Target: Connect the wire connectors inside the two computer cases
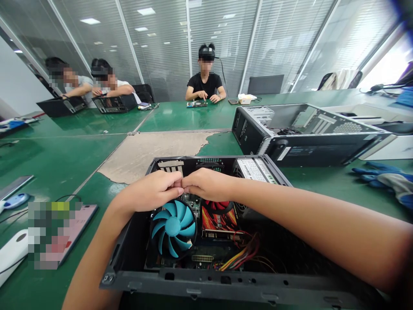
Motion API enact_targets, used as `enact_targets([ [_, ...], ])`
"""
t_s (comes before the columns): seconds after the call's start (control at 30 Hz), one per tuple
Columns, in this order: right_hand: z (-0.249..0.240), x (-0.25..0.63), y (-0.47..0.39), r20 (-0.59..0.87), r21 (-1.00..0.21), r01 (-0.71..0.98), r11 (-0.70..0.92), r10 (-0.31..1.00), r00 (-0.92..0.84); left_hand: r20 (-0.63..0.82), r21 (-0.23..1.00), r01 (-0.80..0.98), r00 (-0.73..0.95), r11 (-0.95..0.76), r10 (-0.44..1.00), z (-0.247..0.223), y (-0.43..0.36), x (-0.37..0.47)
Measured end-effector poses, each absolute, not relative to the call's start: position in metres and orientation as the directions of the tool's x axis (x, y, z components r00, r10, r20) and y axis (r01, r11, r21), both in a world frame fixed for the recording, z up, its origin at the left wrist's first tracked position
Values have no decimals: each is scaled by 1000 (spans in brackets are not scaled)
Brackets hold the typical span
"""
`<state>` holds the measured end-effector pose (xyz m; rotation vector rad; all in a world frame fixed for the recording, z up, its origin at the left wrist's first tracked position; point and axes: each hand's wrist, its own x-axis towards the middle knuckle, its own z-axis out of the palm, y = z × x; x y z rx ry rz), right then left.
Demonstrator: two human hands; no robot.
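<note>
Inside the open black computer case point(193, 279) on the green bench point(180, 118), your left hand point(158, 188) and right hand point(206, 183) meet, fingertips touching, above the far part of the board. Your fingers are closed together, but you cannot tell from here whether they pinch anything. Just nearer you than your left hand sits the blue fan point(173, 225); to its right lies the red graphics card point(219, 219), with coloured cables point(241, 254) near it. Beyond your right forearm stands another open case point(309, 133), and blue-and-grey gloves point(389, 181) lie at your right. A phone point(79, 232) rests left of your case. Across from you, a person in black point(205, 84) bends over a circuit board point(196, 104).
</note>
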<state>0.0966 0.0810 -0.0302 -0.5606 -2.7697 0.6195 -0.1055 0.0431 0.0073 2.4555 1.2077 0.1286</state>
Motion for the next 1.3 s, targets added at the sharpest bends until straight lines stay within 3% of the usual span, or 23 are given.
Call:
enact_targets([
  [0.23,-30,96,80,183,-451,306,839,422,-888,-120,404,720,653,-564,748,8,44,-107],
  [0.5,-30,98,83,175,-565,279,776,443,-879,-63,399,750,597,-528,800,7,44,-107],
  [0.73,-29,98,86,120,-675,324,663,532,-838,65,532,685,553,-498,831,5,43,-108],
  [1.0,-27,99,89,69,-731,312,606,521,-851,166,497,666,556,-556,814,3,44,-110],
  [1.3,-27,96,87,58,-714,347,609,545,-837,118,343,731,589,-589,799,5,45,-109],
])
